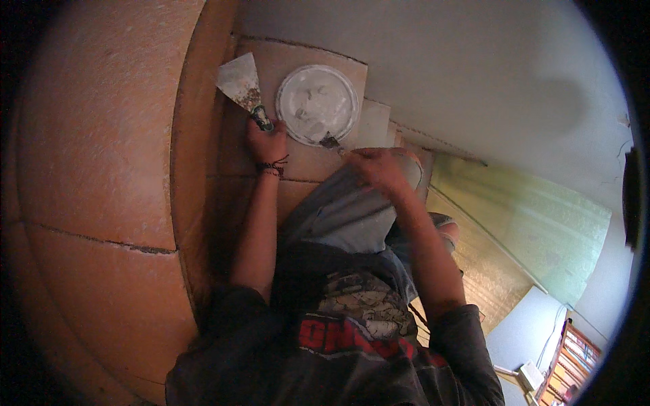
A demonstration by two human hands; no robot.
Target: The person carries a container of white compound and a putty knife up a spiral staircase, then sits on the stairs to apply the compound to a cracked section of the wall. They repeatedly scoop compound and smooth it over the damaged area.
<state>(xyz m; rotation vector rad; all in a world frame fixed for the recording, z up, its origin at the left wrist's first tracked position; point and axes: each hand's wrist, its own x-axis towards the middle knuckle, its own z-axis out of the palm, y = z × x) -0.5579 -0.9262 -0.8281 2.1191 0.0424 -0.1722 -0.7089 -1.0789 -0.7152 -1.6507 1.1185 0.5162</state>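
Note:
My left hand is closed round the handle of a wide putty knife, its broad blade pointing up and away to the left. Dried, dirty residue covers the lower part of that blade. In my right hand is a smaller putty knife, gripped by its handle. The small blade's tip lies over the near rim of a round white lid-like dish, which holds smeared whitish material. Whether the tip touches the dish, I cannot tell. My fingers hide most of the small handle.
Orange-brown tiles form a raised step along my left. A grey wall rises at the right, with a white piece near its base beside the dish. My bent knee is under the right hand. At lower right stands a wooden rack.

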